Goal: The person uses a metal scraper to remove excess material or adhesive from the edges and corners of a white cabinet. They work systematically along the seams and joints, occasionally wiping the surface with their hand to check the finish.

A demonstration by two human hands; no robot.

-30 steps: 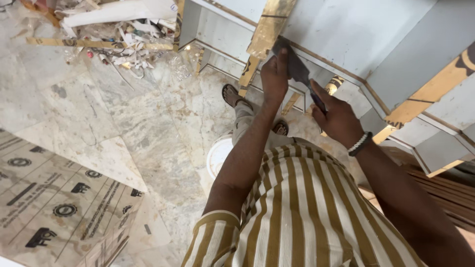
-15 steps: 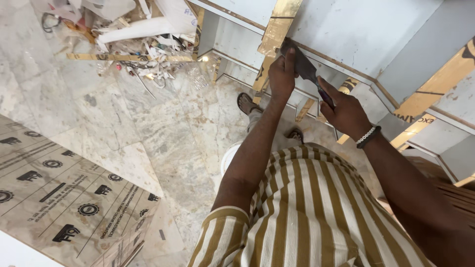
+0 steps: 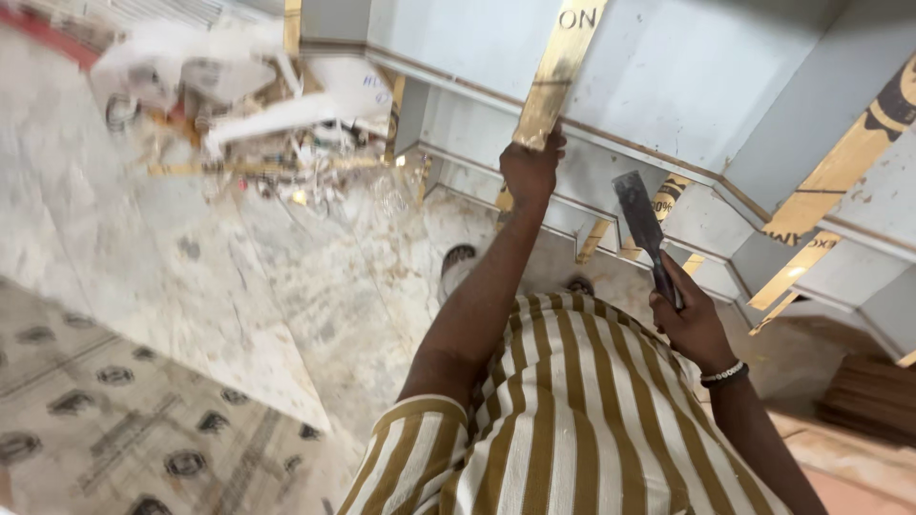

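against the pale panelled wall at the stair, the left hand (image 3: 530, 170) now presses on the lower end of a gold-coloured strip (image 3: 553, 81) that runs up the white panel (image 3: 668, 67), fingers curled against it so the strip sits pinned under them. half a second ago both hands met at this strip with the blade on it; now the right hand (image 3: 689, 319) has drawn back and down toward the striped shirt (image 3: 563, 420), fist closed round the handle of a flat chisel (image 3: 641, 221), its blade pointing up and clear of the wall. by the look of it the prying has paused while the left hand alone steadies the strip. counted: one chisel, two hands, one beaded bracelet (image 3: 725, 373) on the right wrist, two sandalled feet (image 3: 460, 259) on the marble floor (image 3: 286, 286), about five gold strips on the panels, and one heap of white rubble (image 3: 248, 124), too blurred to count its pieces.
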